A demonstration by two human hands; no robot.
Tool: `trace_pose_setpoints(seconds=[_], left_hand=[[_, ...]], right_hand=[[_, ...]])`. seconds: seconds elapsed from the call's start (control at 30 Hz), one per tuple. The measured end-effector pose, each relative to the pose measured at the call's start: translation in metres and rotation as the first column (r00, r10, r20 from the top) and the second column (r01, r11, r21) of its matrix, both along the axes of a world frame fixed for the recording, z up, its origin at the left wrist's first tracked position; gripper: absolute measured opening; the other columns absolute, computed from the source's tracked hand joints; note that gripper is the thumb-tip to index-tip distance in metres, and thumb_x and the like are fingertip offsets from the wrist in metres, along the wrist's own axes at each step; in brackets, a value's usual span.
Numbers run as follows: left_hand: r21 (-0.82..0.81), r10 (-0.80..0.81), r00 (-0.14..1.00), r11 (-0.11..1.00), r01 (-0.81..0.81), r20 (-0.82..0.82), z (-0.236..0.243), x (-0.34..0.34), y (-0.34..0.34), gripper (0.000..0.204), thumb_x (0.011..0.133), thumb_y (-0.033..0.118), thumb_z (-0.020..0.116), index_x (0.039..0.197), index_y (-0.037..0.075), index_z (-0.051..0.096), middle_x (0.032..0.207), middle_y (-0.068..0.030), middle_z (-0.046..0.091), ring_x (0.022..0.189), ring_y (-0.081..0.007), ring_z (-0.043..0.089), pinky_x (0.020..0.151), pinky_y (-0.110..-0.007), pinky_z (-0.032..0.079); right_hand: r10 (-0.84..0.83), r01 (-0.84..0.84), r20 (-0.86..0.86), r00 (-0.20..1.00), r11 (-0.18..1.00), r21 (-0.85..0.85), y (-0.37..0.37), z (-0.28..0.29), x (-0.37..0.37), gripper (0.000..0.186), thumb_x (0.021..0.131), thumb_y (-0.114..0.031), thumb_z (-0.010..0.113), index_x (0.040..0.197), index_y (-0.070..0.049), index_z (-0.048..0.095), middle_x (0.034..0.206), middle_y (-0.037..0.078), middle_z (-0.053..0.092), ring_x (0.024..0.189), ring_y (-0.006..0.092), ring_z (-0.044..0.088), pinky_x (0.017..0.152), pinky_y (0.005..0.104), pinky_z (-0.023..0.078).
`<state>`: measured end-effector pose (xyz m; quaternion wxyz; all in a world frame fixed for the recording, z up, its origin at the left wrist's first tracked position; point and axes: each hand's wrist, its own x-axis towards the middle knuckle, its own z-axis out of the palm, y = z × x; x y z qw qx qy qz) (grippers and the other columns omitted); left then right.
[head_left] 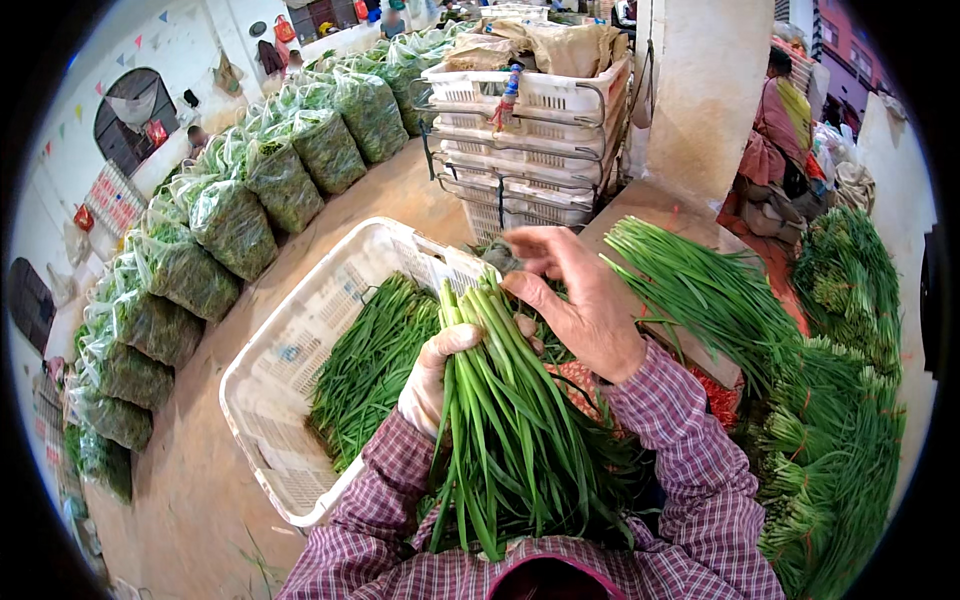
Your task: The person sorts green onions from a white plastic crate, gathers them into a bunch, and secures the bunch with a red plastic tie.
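A thick bunch of garlic chives (500, 400) is upright in front of my chest, its pale cut ends up and its long leaves hanging down. Wrapped round the stems is my left hand (430, 375), in a whitish glove. Beside the stem ends, my bare right hand (585, 300) has its fingers apart, the fingertips slightly blurred, the thumb close to the stalks. A white plastic crate (285, 385) stands to the left, holding more chives (370, 360) laid lengthwise. To the right, loose chives (690, 280) lie on a wooden board (640, 200).
Tied bundles of greens (830, 440) are heaped at the right. White crates (520, 150) are stacked ahead, next to a pillar (700, 100). Full clear bags of greens (230, 225) line the left side of the floor (210, 400). A person (785, 110) is at the far right.
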<state>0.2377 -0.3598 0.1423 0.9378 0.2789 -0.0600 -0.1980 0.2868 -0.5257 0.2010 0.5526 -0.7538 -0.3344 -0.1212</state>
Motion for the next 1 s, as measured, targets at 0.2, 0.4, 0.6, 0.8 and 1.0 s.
trace_pose_setpoints(seconds=[0.2,0.4,0.6,0.8,1.0], left_hand=[[-0.009,-0.011,1.0,1.0,0.011,-0.014,-0.001,0.001,0.005,0.072,0.076,0.026,0.068,0.137,0.002,0.039,0.121,-0.0185,0.056,0.107,-0.029,0.058,0.095,-0.042,0.049],[-0.045,-0.027,1.0,0.999,0.028,0.014,0.002,-0.001,0.002,0.073,0.078,0.022,0.065,0.142,0.004,0.034,0.126,-0.0177,0.053,0.113,-0.0275,0.056,0.099,-0.04,0.046],[0.025,0.053,0.994,0.998,-0.051,-0.097,0.001,-0.007,0.007,0.051,0.08,0.02,0.063,0.124,-0.001,0.05,0.105,-0.0164,0.065,0.089,-0.026,0.067,0.082,-0.039,0.056],[0.07,0.066,0.994,0.996,-0.059,-0.091,0.0,-0.007,0.007,0.047,0.078,0.023,0.065,0.115,-0.003,0.054,0.098,-0.0151,0.065,0.085,-0.0255,0.067,0.079,-0.037,0.057],[0.029,-0.015,0.993,1.0,0.012,0.116,0.012,-0.003,-0.003,0.068,0.074,0.027,0.066,0.133,0.001,0.043,0.109,-0.0163,0.06,0.099,-0.0312,0.062,0.088,-0.046,0.052]], right_hand=[[0.074,-0.055,0.168,0.983,0.992,-0.115,0.002,0.003,-0.029,0.017,0.078,-0.009,0.071,0.088,-0.002,0.059,0.079,0.01,0.061,0.07,0.0242,0.066,0.061,0.033,0.052],[-0.067,0.13,0.256,0.964,0.962,-0.24,0.004,-0.006,-0.033,0.019,0.076,-0.012,0.073,0.088,-0.004,0.061,0.082,0.009,0.063,0.07,0.0241,0.066,0.061,0.0343,0.052],[-0.129,0.252,0.369,0.92,0.917,-0.309,0.008,-0.002,-0.035,0.013,0.076,-0.01,0.07,0.081,-0.003,0.06,0.077,0.01,0.063,0.068,0.0258,0.065,0.059,0.0354,0.052],[-0.023,0.061,0.172,0.985,0.973,-0.223,0.007,-0.004,-0.018,0.016,0.08,-0.015,0.065,0.084,0.0,0.061,0.071,0.011,0.064,0.06,0.0235,0.064,0.056,0.0354,0.051],[0.306,-0.188,-0.492,0.815,0.943,0.274,-0.014,0.018,0.004,0.028,0.09,-0.025,0.06,0.097,0.002,0.063,0.07,0.0,0.06,0.057,0.0049,0.056,0.053,0.019,0.047]])
